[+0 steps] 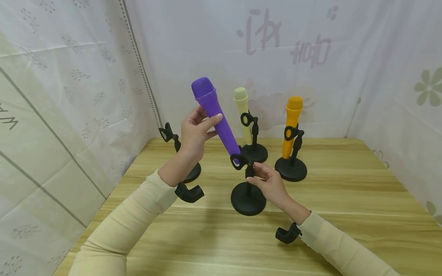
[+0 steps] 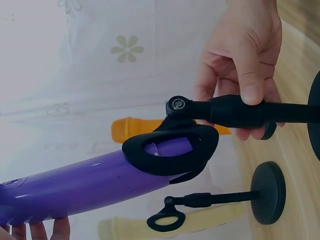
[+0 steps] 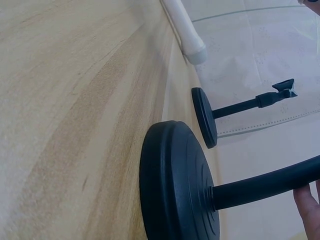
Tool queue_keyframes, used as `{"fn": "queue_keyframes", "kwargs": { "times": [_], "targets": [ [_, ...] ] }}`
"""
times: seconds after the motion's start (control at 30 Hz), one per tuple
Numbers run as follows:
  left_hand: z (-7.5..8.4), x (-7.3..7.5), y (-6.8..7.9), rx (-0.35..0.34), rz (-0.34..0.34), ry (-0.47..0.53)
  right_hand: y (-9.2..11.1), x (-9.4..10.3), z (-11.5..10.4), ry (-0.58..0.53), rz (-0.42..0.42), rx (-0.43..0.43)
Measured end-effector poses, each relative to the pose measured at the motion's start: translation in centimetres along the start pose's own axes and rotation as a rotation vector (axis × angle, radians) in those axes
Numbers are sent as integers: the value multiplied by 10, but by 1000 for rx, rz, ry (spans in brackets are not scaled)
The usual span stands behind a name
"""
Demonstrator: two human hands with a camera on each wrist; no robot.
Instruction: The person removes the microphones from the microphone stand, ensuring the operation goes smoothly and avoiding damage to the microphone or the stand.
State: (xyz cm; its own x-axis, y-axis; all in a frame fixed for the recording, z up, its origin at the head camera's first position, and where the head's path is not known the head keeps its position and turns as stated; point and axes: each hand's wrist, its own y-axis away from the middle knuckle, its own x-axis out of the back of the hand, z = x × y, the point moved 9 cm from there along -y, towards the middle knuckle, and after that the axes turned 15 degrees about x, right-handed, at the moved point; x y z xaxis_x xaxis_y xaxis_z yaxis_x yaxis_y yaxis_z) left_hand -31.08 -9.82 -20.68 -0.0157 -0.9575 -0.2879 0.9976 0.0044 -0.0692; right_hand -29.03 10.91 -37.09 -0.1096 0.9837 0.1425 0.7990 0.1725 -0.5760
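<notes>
A black stand (image 1: 194, 172) stood on the left. The left hand (image 1: 192, 135) held the purple mic (image 1: 225, 132), which leaned with its low end inside the clip (image 2: 162, 168) of the front stand (image 1: 248, 200). A pale yellow mic (image 1: 243, 104) stood behind. The right hand (image 1: 271, 186) pinched the front stand's pole (image 2: 232, 111). An orange mic (image 1: 292, 115) stood farthest right.

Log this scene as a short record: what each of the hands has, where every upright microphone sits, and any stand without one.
Left hand: holds the purple microphone, tilted
Right hand: grips the stem of the front stand
Purple microphone: lower end inside the front stand's clip
Pale yellow microphone: in the rear stand
Orange microphone: in the right-hand stand
Stand without microphone: left-hand stand, partly behind the left arm
</notes>
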Motion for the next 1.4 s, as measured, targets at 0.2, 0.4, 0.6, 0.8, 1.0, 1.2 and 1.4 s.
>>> {"fn": "queue_keyframes", "kwargs": {
  "times": [0.2,0.4,0.6,0.8,1.0,1.2,1.4],
  "targets": [
    [9,4,0,-33,7,22,0,-1,1,-11,8,-1],
    [15,11,2,-62,18,59,0,0,2,-14,9,-7],
    [19,18,3,-92,25,98,0,1,1,-11,11,-3],
    [21,26,4,-120,54,152,0,0,0,-5,5,-10],
    [24,34,5,-125,71,172,0,1,-1,-8,8,-10],
    [24,44,5,-121,90,166,0,1,-1,-5,9,-6],
    [20,53,7,-103,116,128,0,1,0,1,9,-8]
  ]
}}
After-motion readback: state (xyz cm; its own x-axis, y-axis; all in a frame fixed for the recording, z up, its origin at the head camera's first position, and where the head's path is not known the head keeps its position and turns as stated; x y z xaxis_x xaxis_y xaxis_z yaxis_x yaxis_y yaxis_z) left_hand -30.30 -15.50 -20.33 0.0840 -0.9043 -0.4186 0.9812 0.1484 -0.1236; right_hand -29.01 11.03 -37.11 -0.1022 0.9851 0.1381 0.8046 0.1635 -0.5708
